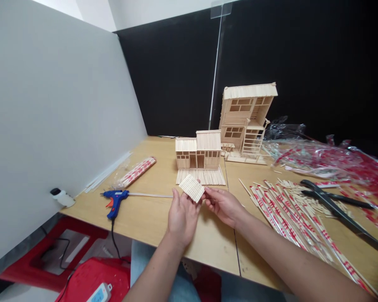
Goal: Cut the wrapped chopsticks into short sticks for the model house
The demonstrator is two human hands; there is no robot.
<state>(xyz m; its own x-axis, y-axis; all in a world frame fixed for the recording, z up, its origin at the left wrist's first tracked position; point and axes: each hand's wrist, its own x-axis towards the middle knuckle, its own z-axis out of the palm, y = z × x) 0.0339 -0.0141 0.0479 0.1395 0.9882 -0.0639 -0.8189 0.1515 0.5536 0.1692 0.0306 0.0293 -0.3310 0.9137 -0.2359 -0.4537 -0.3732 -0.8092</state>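
Note:
Both my hands hold a small flat panel of glued wooden sticks [192, 188] above the table's front part. My left hand [182, 218] grips its near left side, fingers closed under it. My right hand [222, 204] pinches its right edge. Just beyond the panel stands a small stick-built house [199, 155] on a slatted base. A taller two-storey stick house [247, 121] stands behind it to the right.
A blue glue gun [115, 198] lies left with its cord over the wooden table [151, 218] edge. Wrapped chopsticks [135, 171] lie far left; many more [290, 209] lie right with black scissors [337, 203] and plastic wrappers [327, 161]. A red stool [91, 277] stands below.

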